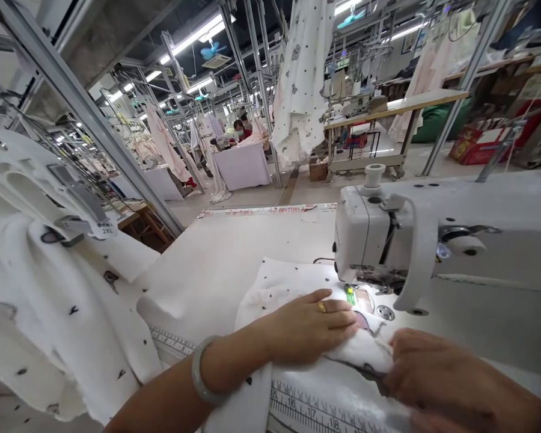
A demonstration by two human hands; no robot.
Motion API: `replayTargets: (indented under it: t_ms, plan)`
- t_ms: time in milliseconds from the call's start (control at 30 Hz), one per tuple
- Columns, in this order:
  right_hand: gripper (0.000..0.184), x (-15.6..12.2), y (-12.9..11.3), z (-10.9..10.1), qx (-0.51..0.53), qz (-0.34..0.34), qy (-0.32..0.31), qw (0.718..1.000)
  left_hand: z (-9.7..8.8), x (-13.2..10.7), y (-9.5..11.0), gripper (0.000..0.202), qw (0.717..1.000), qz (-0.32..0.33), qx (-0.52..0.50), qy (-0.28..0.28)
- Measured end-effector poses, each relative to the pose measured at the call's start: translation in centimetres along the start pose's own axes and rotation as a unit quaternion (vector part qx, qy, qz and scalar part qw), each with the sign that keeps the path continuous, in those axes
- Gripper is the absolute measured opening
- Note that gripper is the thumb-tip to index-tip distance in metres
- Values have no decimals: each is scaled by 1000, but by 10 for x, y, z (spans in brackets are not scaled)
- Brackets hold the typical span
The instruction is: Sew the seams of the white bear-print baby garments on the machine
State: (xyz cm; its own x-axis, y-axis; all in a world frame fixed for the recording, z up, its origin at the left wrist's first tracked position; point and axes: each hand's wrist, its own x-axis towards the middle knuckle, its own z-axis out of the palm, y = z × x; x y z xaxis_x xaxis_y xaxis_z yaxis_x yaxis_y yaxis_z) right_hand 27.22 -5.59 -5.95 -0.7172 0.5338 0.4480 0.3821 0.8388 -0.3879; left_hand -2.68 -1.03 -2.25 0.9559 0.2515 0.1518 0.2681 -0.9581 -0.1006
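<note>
White fabric with small dark prints (279, 279) lies on the sewing table, its edge reaching under the head of a white sewing machine (365, 228). My left hand (313, 328), with a ring and a bangle at the wrist, rests flat on this fabric just in front of the needle area, fingers stretched out. Blurred by motion, my right hand (437, 373) is at the fabric's right edge with its fingers curled in and gripping it. A small green and yellow piece (350, 294) shows by the presser foot. The needle itself is hard to make out.
Printed white garments hang from a clamp hanger (72, 198) at the left. A ruler strip (315, 412) runs along the table's front edge. Another printed garment (300, 84) hangs beyond the table. Farther back are worktables, metal posts and a seated person (240, 129).
</note>
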Motion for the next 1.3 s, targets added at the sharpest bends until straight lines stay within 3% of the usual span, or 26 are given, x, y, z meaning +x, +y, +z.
replayTargets:
  t_ms: [67,167,333,567,733,900,1100,1300]
  plan:
    - [22,5,5,2,-4,10,5,1000,2,1,-1,35,1000,0,-23,-3]
    - [32,16,9,1,-101,-8,48,994,5,1,-3,37,998,-7,-60,2]
    - [51,26,8,-1,-176,-61,18,982,10,-2,-4,39,995,-18,-98,5]
    - [45,31,13,8,-174,-28,57,983,16,-3,-13,36,994,-61,-91,6]
    - [44,30,16,8,-181,-18,49,982,15,0,-17,38,993,-62,-104,-7]
    - [27,31,8,3,-185,-17,39,982,14,0,-16,38,991,-72,-115,-7]
    - [30,29,11,4,-202,-15,36,979,21,-1,-20,39,990,-67,-121,20]
    - [35,20,19,7,-195,-4,45,980,24,-3,-30,42,992,-48,-117,3]
